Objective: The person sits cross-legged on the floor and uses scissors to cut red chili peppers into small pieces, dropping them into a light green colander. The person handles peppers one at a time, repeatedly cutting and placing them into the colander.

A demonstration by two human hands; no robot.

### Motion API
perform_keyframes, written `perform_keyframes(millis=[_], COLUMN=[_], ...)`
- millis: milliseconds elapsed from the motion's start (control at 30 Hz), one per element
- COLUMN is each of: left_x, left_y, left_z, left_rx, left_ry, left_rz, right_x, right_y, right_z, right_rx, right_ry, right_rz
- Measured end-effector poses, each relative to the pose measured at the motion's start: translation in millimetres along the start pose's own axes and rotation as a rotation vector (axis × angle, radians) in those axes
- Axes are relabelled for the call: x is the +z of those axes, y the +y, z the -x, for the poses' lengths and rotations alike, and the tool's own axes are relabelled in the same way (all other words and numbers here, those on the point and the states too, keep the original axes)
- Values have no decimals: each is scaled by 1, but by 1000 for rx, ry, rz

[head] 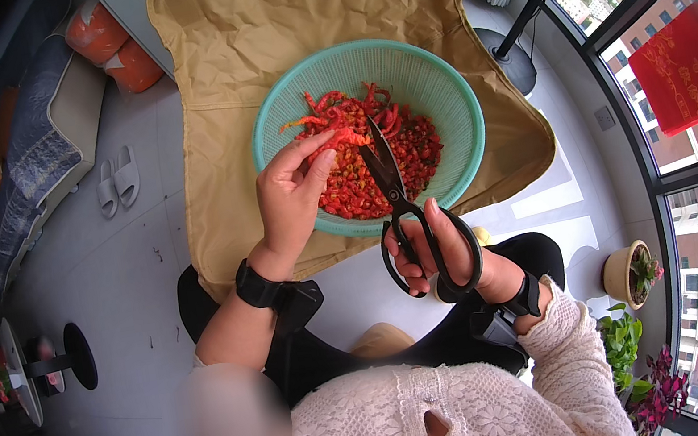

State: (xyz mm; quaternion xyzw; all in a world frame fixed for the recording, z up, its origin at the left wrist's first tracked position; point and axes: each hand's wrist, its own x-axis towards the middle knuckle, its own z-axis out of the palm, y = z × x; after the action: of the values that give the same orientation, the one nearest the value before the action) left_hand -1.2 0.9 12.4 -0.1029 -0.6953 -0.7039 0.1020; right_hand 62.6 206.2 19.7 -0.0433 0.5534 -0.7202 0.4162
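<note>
Between the thumb and fingers of my left hand (293, 182) is a red chili pepper (347, 137), held over a green plastic mesh basket (467, 126). Black-handled scissors (394, 194) are in my right hand (438, 248), their blades parted around or beside the pepper's right end; which, I cannot tell. Cut red chili pieces (352, 194) cover the bottom of the basket, and several whole chili peppers (328, 102) lie on them toward the far side. The basket rests on a tan cloth cover (230, 148).
Grey slippers (126, 177) lie on the tiled floor at the left, near a plastic-wrapped sofa (45, 155). A standing fan's base (509, 65) is behind the cloth at the right. Potted plants (628, 274) stand along the window side. A black round stand (80, 356) is at the lower left.
</note>
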Motion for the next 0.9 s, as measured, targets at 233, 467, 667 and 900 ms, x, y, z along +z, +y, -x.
perform_keyframes(millis=[233, 467, 667, 900], left_x=[0, 1, 3, 4], left_y=[0, -2, 0, -2], left_z=[0, 1, 4, 5], left_rx=[4, 37, -11, -10], left_ry=[-13, -52, -70, -85], left_rz=[-5, -76, -83, -114], right_x=[1, 3, 2, 1], right_y=[-2, -3, -3, -2], right_z=[0, 1, 1, -2], right_rx=[3, 8, 17, -30], right_ry=[-9, 2, -1, 21], right_rz=[11, 40, 29, 11])
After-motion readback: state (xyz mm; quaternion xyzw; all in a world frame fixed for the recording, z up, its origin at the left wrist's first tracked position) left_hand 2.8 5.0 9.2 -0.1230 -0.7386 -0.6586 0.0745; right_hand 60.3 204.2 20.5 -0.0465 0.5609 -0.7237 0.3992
